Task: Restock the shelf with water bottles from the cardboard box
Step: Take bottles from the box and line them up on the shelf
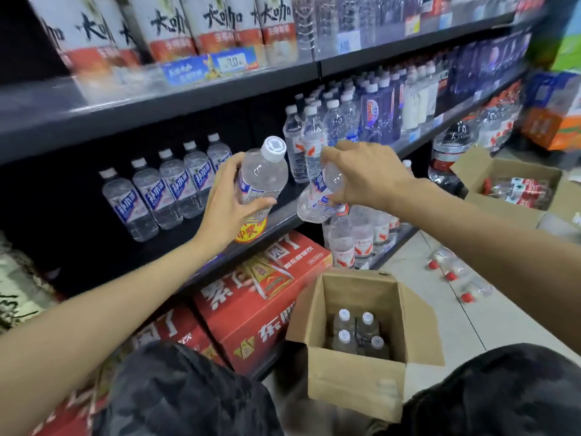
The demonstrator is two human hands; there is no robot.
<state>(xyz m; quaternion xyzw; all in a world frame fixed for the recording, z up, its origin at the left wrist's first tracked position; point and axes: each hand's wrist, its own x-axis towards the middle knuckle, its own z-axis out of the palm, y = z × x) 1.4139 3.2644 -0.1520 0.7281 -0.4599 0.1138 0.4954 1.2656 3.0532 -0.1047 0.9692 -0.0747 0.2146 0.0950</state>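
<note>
At the shelf (283, 217) edge, both hands each grip a water bottle: left hand (231, 199), right hand (364, 174).

Left arm: bare, stretched forward and up toward the shelf (176, 99).
Left hand (231, 196): fingers and thumb curled round a bottle (262, 177) — just before the shelf's edge.
Right arm: bare, reaching in from the right.
Right hand (366, 176): back upward, fingers gripping a second bottle (317, 199) — tilted.
</note>
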